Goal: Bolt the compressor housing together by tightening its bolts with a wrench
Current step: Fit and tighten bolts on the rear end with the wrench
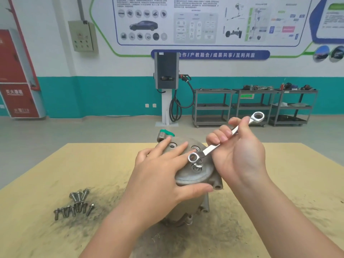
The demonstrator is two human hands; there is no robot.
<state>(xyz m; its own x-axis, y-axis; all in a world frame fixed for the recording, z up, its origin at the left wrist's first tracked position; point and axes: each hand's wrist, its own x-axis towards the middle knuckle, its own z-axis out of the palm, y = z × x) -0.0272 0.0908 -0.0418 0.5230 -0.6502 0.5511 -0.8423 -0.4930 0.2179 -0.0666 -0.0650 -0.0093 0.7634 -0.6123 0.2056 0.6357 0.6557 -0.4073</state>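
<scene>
Right hand, palm toward the camera, fingers curled around the mid-shank of the wrench and gripping it. The tool is a double ring spanner; its long axis runs on a diagonal from the far ring, raised up and to the right beyond the fingers, down and leftward to the near ring, which hangs just above the domed end cover of the compressor housing. Left hand lies spread over the left flank of that cover, fingers straight and pressing on it, thumb along the near rim, forefinger tip just beside the near ring. The housing stands on end at the middle of the tan mat, between the two forearms.

The governing relation: the near ring lies left of and below the gripping hand, over the cover's central ports; whether it sits on a fastener head cannot be told, and no seated bolt head is plainly visible beneath it. A cluster of loose bolts rests on the mat well to the left of the housing, nearer the left hand than the right. Judged from this, tightening has scarcely begun; the spanner must descend along its own axis onto a bolt head, while the left hand steadies the housing.
</scene>
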